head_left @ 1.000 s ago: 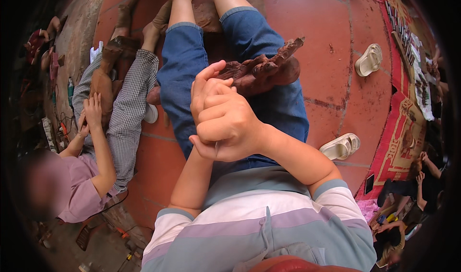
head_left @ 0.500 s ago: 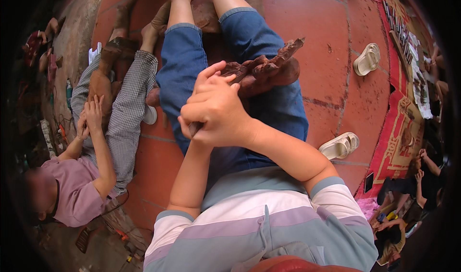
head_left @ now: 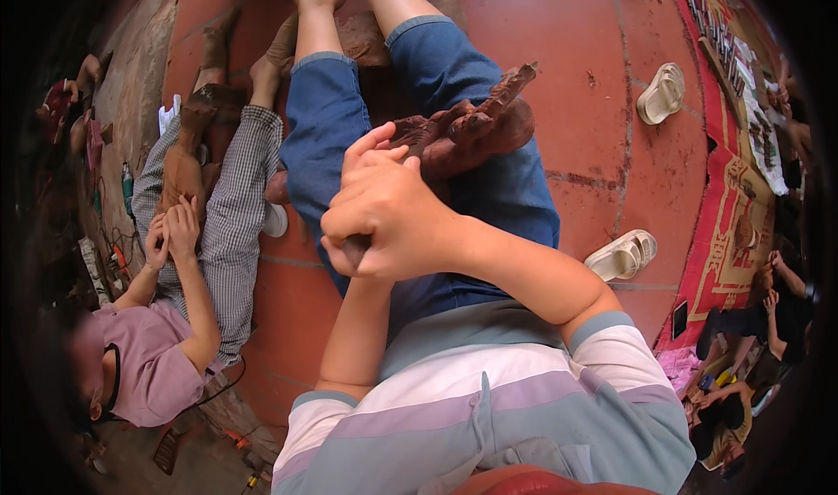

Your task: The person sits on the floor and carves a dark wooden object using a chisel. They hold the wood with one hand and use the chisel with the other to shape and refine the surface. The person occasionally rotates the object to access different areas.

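A dark reddish-brown wood carving (head_left: 480,133) with a knobbly, branching shape lies across my thighs. My right hand (head_left: 393,211) is closed in a fist around a slim tool handle (head_left: 356,247), and only its dull butt end shows below the little-finger side. The tool's working end is hidden. Behind and partly under the right hand, my left hand (head_left: 367,150) rests at the carving's near left end. Some of its fingers show, bent and close together; what they grip is covered by the right hand.
To the left, a seated person in a mauve shirt (head_left: 153,364) has both hands on a brown wood carving (head_left: 182,176). Cream sandals (head_left: 621,255) lie on the red tile floor (head_left: 585,85). Farther right are a red patterned mat (head_left: 711,250), rows of tools (head_left: 716,37) and a phone (head_left: 679,319).
The whole view has shifted a little. My hands stay together at the carving's left end, with the right fist slightly lower and less of the handle showing.
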{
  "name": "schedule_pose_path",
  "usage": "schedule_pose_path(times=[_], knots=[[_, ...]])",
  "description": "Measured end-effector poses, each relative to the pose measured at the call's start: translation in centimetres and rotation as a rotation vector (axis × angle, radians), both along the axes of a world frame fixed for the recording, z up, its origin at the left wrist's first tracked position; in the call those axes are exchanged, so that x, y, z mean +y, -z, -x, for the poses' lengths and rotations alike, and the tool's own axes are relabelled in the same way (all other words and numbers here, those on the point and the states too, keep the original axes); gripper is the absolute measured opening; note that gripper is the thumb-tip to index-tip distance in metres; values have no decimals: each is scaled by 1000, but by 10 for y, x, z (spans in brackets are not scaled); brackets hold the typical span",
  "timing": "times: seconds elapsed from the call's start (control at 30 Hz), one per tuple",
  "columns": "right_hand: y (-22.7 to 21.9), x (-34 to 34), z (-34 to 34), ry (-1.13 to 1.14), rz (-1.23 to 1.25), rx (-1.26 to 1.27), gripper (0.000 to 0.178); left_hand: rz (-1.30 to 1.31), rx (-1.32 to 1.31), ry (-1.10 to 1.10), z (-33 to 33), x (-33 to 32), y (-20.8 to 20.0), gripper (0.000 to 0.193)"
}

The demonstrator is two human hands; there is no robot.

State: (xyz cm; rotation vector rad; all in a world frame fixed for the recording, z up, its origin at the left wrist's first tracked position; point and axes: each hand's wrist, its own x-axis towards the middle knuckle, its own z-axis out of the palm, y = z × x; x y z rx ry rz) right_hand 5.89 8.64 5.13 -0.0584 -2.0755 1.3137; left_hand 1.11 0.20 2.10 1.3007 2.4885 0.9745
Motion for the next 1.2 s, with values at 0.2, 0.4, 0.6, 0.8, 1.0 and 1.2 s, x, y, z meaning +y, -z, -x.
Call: schedule_pose_path(times=[0.2, 0.4, 0.6, 0.8, 1.0, 1.2], knots=[[10, 3, 4, -6, -31, 86, 13, -2, 11, 10, 7, 15, 12, 50], [3, 11, -8, -36, 23, 72, 12, -3, 15, 7, -3, 6, 1, 51], [3, 3, -3, -81, -56, -2, 13, -18, -41, 18, 9, 8, 0, 51], [4, 5, 1, 3, 26, 44, 15, -14, -25, 24, 8, 14, 7, 52], [-9, -34, 6, -20, -113, 146, 16, -55, -187, -111, -5, -5, -41, 42], [-18, -49, -3, -201, 9, 147, 14, -43, -125, -49, -7, -36, -47, 41]])
